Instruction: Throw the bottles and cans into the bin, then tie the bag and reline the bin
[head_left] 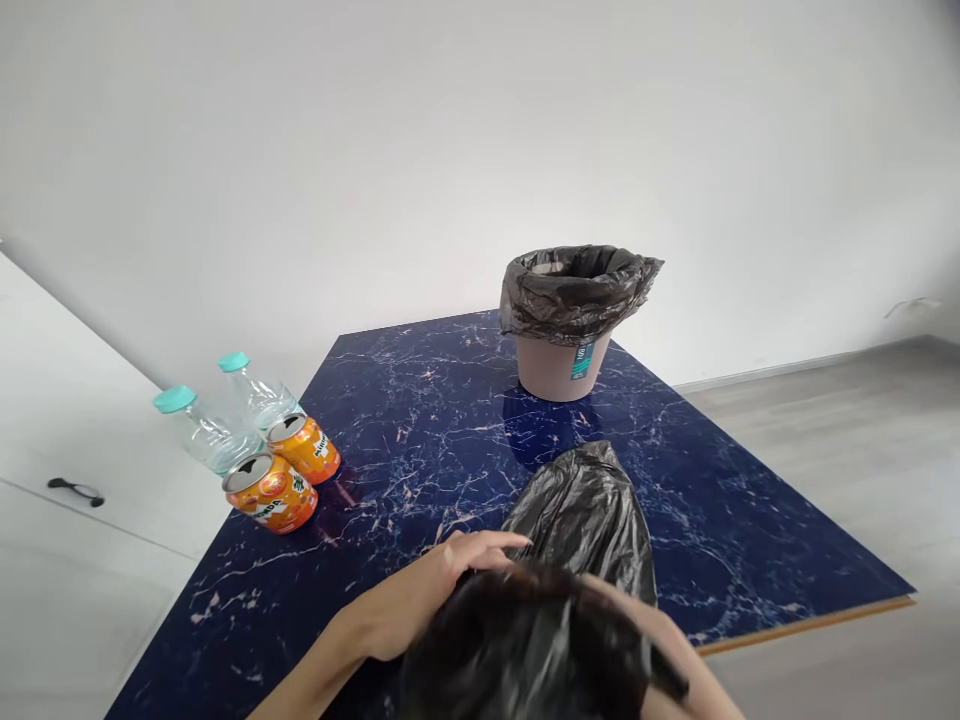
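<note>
A crumpled black plastic bag (581, 520) lies on the dark blue marbled table (420, 420) close to me, stretching toward the bin. My left hand (442, 580) rests on the bag's near end, fingers curled over the plastic. My right hand (660, 650) is mostly covered by the bag at the bottom edge; its fingers are hidden under the plastic. A grey bin (562, 360) lined with a black bag (574, 285) stands at the table's far side.
Two orange soda cans (281, 475) lie on their sides at the table's left edge. Beside them lie two clear bottles with teal caps (217, 425). A white cabinet with a black handle (75, 490) is at left. Grey floor lies right.
</note>
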